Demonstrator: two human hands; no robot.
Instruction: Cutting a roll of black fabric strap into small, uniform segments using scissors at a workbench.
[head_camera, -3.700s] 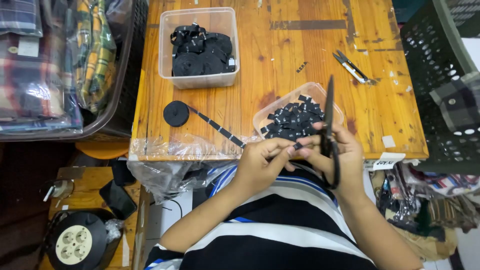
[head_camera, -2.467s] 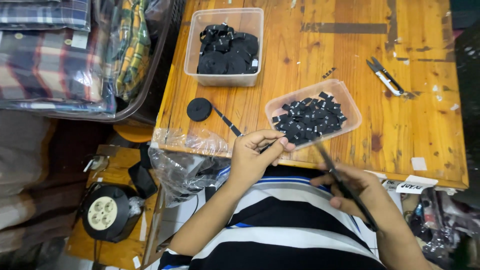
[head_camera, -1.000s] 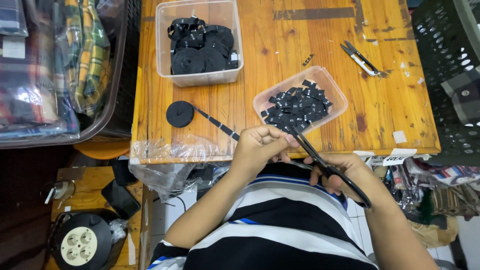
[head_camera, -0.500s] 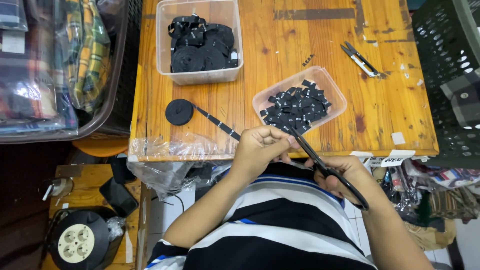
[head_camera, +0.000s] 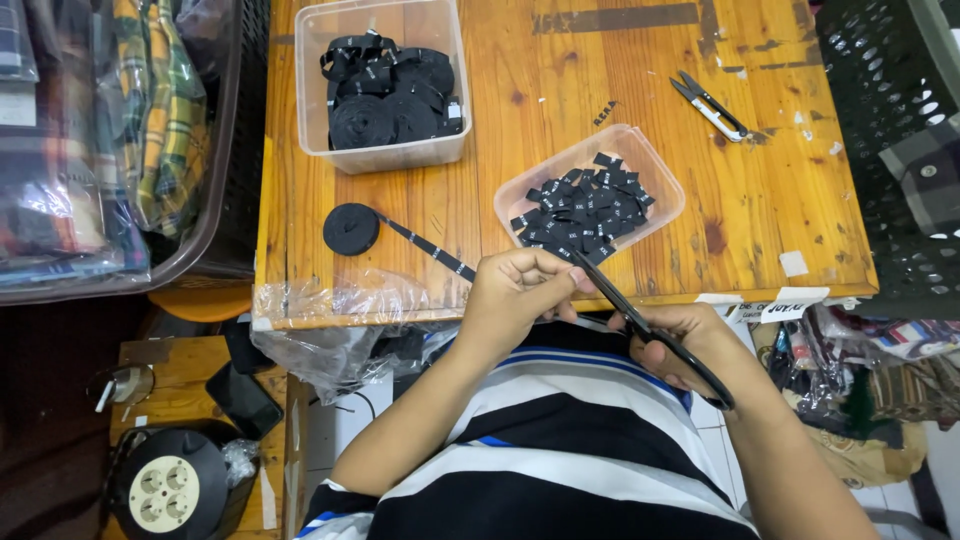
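Wooden table (head_camera: 560, 90) filled most of the view, w/ a crate of plaid fabric (head_camera: 120, 150) off its left side. On the table, far left: clear tub (head_camera: 305, 90) of black ribbon rolls. Nearer the person, a smaller clear tray (head_camera: 655, 180) held cut black label pieces (head_camera: 580, 205). A ribbon roll (head_camera: 351, 229) lay flat by the table's front edge, its loose strip (head_camera: 430, 250) running twd the left hand (head_camera: 515, 295), which was pinching the strip's end btwn curled fingers. Right hand (head_camera: 680, 345) was closed round the handles of black scissors (head_camera: 640, 320), blades pointing up-left at the pinched strip, just below the tray. Small snips (head_camera: 710, 105) lay far right.
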